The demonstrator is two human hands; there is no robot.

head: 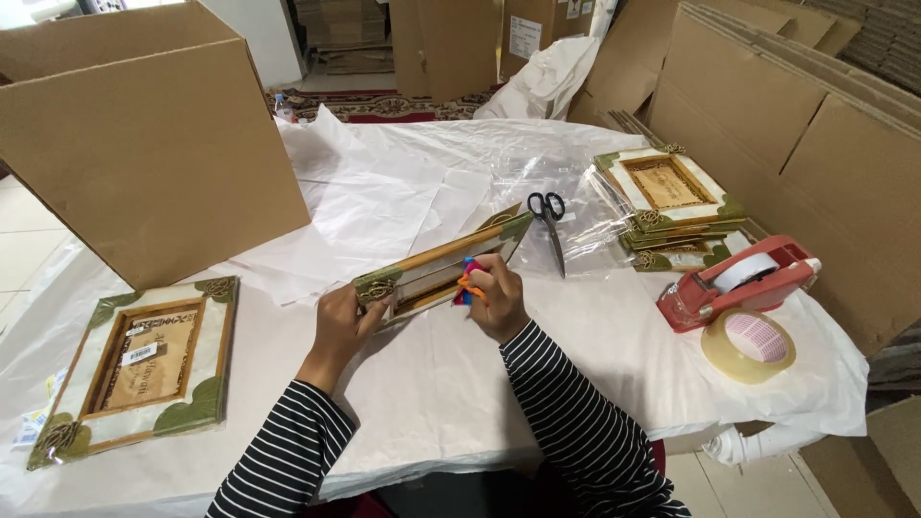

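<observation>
Mid-bench: your left hand [342,321] grips tilted frame [441,269], right hand [494,297] pinches colourful rag [467,285] on it; stack [672,206] right edge, one frame [144,364] left edge.

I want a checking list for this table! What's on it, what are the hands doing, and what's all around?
Surface: table covered in white paper sheets.
Job's things: decorated picture frame tilted on edge; small colourful thing, too hidden to identify.
Clutter: flat frame, stack of frames, scissors, red tape dispenser, tape roll, clear plastic wrap.
Grippers: left hand grips the frame's near corner; right hand presses the colourful thing against it.
Cables: nothing seen.
Surroundings: open cardboard box, flattened cardboard sheets.
</observation>
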